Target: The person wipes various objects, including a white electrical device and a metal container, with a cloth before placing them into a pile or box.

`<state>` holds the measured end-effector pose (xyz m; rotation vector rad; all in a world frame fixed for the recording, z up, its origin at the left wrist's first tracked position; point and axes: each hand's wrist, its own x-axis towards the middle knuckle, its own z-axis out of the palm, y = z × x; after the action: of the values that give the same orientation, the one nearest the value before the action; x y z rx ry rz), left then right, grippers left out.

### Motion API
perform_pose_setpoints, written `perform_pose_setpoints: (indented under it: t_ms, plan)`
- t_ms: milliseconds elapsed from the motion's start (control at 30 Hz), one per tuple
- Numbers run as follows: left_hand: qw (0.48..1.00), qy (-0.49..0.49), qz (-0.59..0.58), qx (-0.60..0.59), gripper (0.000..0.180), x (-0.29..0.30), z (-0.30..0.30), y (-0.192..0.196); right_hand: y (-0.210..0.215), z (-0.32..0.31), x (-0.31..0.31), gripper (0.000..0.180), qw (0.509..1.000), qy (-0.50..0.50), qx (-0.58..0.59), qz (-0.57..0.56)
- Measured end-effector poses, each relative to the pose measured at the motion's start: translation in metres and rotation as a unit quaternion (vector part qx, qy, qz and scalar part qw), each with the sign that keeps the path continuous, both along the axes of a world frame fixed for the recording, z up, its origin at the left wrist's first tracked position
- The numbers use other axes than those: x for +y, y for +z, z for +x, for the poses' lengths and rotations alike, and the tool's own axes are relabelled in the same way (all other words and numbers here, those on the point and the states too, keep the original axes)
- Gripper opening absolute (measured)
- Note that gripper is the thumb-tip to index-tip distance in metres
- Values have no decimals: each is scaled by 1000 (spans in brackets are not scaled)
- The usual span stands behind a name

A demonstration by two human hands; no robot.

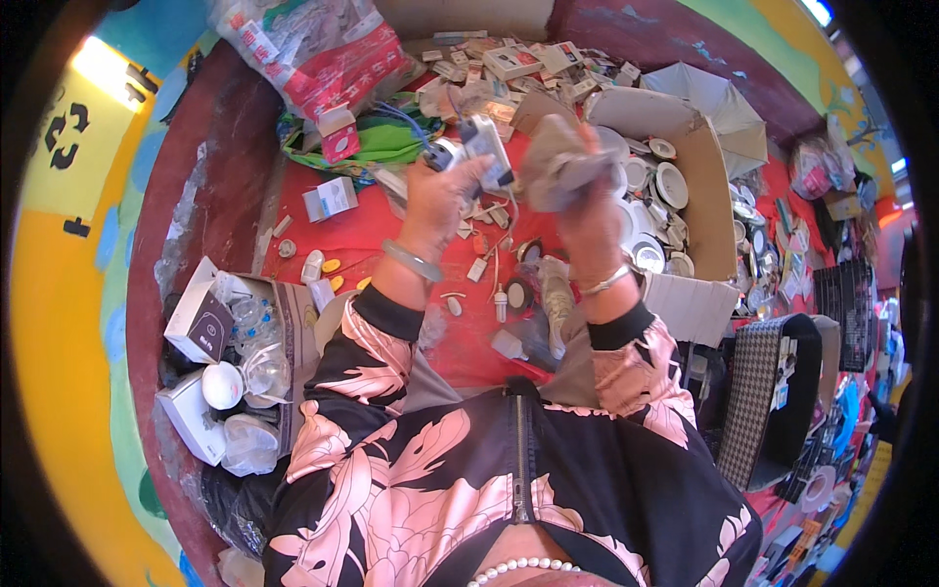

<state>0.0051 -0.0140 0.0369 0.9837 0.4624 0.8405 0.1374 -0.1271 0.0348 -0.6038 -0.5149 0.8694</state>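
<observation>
Raised over the red sheet, my left hand is closed around a small white-and-grey boxy device with dark edges. What kind of device it is does not show clearly. A white cord hangs just below it. To its right, my right hand grips a crumpled grey-beige cloth, smeared by motion. Cloth and device are close together, with a narrow gap between them. Beneath my hands lie a white bulb-like piece, a round dark-faced part and several small white fittings.
A cardboard box of round white light fittings stands at the right. At the left is a carton of clear plastic pieces. Small boxes pile up at the back, beside a red-and-clear plastic bag. A houndstooth box sits at lower right.
</observation>
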Motion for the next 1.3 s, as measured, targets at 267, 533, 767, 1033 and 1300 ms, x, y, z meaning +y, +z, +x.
perform_pose_setpoints:
  t_ms: [267, 533, 767, 1033, 1300]
  plan:
    - [991, -75, 94, 52, 18, -27, 15, -16, -22, -17, 10, 42, 899, -178, -378, -132]
    - [974, -112, 173, 94, 30, -20, 24, -39, -12, -3, -8, 19, 645, -299, -649, -269]
    - [947, -83, 263, 165, 19, -40, 32, -29, -30, -3, 0, 19, 838, -233, -399, -292]
    - [965, -146, 140, 167, 19, -22, 38, -57, -92, 26, 29, 18, 886, -278, -306, -210]
    - [980, -170, 73, 76, 24, -47, 40, -17, 4, 21, -53, 19, 975, -150, 75, -144]
